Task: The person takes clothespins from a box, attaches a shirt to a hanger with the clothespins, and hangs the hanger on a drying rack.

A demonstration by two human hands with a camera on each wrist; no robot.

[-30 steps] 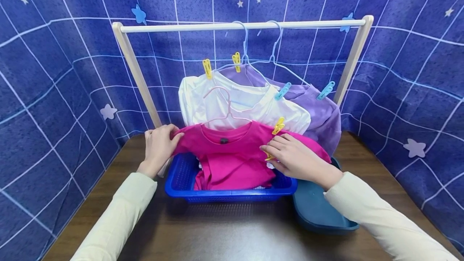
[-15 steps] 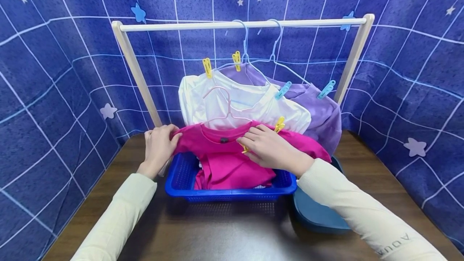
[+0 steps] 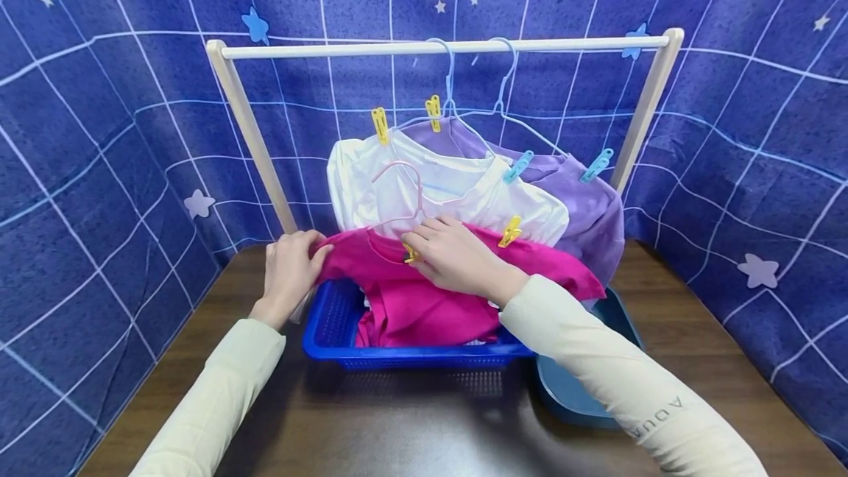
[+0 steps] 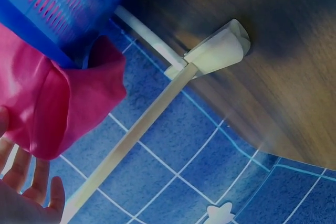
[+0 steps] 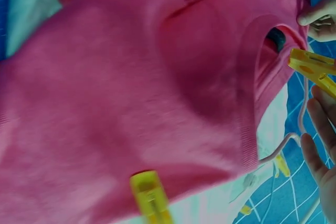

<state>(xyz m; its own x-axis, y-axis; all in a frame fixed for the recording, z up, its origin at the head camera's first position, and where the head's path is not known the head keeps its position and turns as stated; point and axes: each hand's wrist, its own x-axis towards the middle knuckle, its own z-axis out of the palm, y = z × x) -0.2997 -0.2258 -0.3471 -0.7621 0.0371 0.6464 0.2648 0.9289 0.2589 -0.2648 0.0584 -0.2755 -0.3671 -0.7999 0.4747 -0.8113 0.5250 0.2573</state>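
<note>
A bright pink shirt (image 3: 397, 308) on a pink hanger (image 3: 419, 190) spreads across the blue basket (image 3: 424, 352), part of it lying inside. My left hand (image 3: 291, 271) pinches the shirt at its left shoulder, thumb in front. My right hand (image 3: 457, 256) holds a yellow clothespin (image 5: 312, 66) between thumb and fingers, in front of the neckline. Most of that clothespin is covered by the hand in the head view. A second yellow clothespin (image 3: 510, 232) is clipped on the shirt's right shoulder.
Behind stands a wooden clothes rack (image 3: 371, 49). From its bar hang a white shirt (image 3: 450, 182) and a purple shirt (image 3: 589, 212) on blue hangers, clipped with yellow and blue clothespins. A teal tray (image 3: 576, 389) sits at the right on the brown table (image 3: 397, 425).
My right hand has moved left along the shirt, from beside the clipped clothespin to the neckline, carrying the loose yellow clothespin. The left hand has kept its hold at the left shoulder.
</note>
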